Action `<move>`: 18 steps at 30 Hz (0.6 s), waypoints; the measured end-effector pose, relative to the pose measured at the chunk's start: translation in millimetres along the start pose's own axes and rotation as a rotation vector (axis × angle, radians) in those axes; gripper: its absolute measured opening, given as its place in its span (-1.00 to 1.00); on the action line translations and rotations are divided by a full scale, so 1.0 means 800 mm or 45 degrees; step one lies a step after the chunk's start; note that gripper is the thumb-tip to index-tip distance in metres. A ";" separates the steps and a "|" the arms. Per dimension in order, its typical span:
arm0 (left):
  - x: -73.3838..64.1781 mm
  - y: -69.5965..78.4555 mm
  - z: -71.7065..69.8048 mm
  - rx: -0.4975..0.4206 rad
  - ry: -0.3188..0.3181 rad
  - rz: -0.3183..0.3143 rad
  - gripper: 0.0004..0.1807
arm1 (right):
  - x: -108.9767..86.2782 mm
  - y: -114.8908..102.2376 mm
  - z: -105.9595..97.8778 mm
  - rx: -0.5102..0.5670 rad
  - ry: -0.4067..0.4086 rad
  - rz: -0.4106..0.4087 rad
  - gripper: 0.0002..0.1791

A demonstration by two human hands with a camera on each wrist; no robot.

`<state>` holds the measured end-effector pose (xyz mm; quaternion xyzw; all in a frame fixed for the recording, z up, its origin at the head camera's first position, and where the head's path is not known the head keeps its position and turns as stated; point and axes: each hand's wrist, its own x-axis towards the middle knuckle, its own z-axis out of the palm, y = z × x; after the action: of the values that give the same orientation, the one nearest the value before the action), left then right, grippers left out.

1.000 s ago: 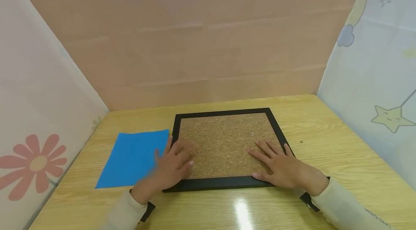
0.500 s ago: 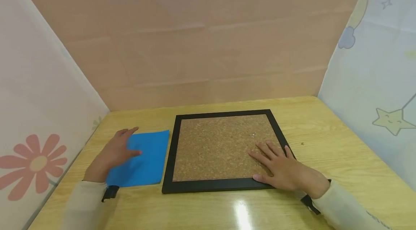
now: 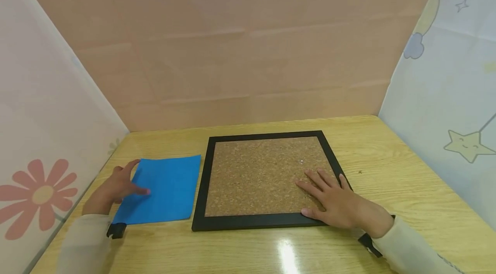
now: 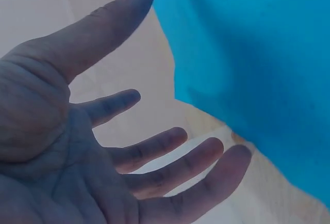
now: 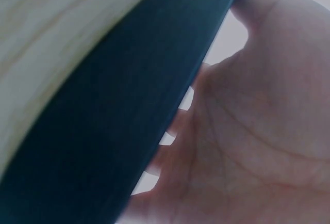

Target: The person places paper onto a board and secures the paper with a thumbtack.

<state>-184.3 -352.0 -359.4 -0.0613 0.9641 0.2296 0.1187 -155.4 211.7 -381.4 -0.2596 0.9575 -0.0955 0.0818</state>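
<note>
In the head view a blue sheet (image 3: 166, 188) lies flat at the left of the table. My left hand (image 3: 118, 184) is at its left edge, the thumb over the sheet and the fingers by its far left corner. The left wrist view shows that hand (image 4: 134, 167) with fingers apart, nothing between them, beside the sheet (image 4: 278, 69). A cork board (image 3: 259, 179) in a black frame lies at the middle. My right hand (image 3: 333, 198) rests spread on its near right corner; in the right wrist view the black frame (image 5: 113, 95) hides the fingertips of that hand (image 5: 247, 126).
Everything lies on a light wooden table (image 3: 217, 252). A plain tan backdrop (image 3: 248, 50) stands behind, with printed panels at the left (image 3: 46, 93) and right (image 3: 445, 84). A small shiny mark (image 3: 301, 161) shows on the cork.
My left hand has left the board's left side and moved left across the blue sheet to its left edge. The right hand, the board and the sheet stay put.
</note>
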 end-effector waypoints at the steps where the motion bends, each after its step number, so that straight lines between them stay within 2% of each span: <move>1: 0.000 -0.001 0.001 0.004 -0.001 -0.008 0.31 | 0.000 0.000 0.000 0.003 0.001 0.000 -0.20; 9: 0.000 -0.008 0.005 0.151 0.021 -0.065 0.30 | 0.000 0.000 0.000 0.004 0.003 -0.005 -0.21; 18: 0.001 -0.009 0.006 0.157 0.001 -0.067 0.34 | -0.001 0.000 0.000 0.013 0.009 -0.007 -0.21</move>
<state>-182.8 -356.1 -366.7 -0.0792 0.9745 0.1666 0.1279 -154.8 211.8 -381.1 -0.2615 0.9565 -0.1015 0.0797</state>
